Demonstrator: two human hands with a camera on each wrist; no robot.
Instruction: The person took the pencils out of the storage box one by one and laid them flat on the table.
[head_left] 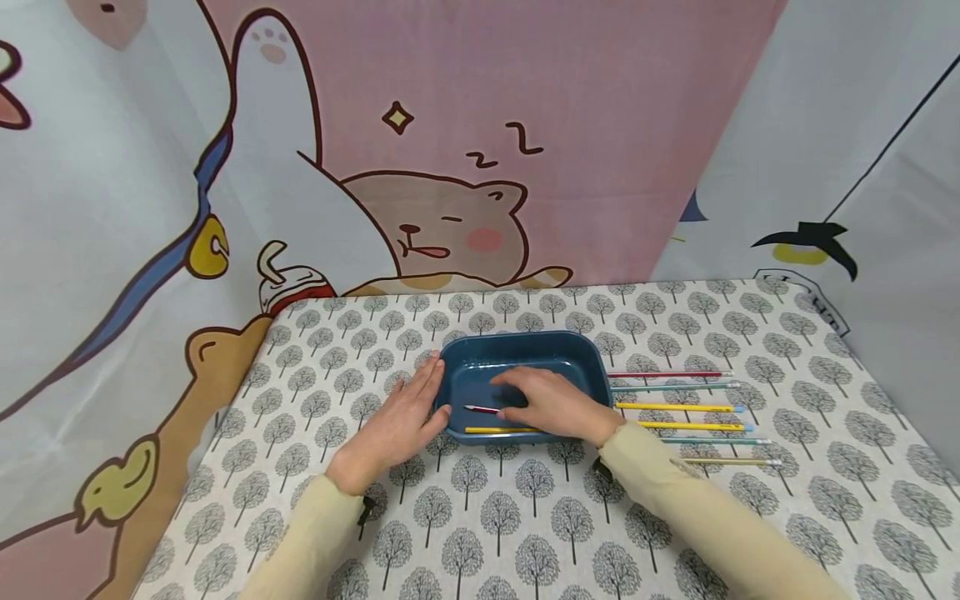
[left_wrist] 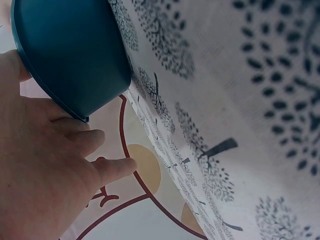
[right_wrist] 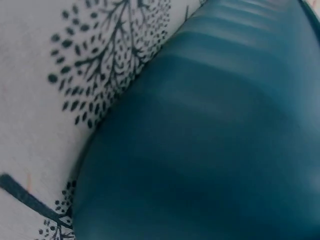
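A dark blue tray (head_left: 527, 343) stands on the tree-print cloth. My left hand (head_left: 401, 421) rests against its left end with fingers straight, the thumb at the rim. In the left wrist view, the thumb and nearest fingers touch the tray's rim (left_wrist: 44, 86), and other fingers extend past it. My right hand (head_left: 551, 402) is down inside the tray, thumb and forefinger spread apart. By the thumb lies a dark red pencil (head_left: 482, 409), partly hidden by the hand. A yellow pencil (head_left: 495, 430) lies along the tray's near side. In the right wrist view, the tray's outer wall (right_wrist: 200, 135) hides the fingers.
Right of the tray lie several pencils side by side: a red pencil (head_left: 667, 375), a teal pencil (head_left: 675, 387), yellow pencils and others. The right sleeve (head_left: 697, 492) partly covers the nearest ones. A printed cartoon curtain (head_left: 600, 150) hangs behind the table.
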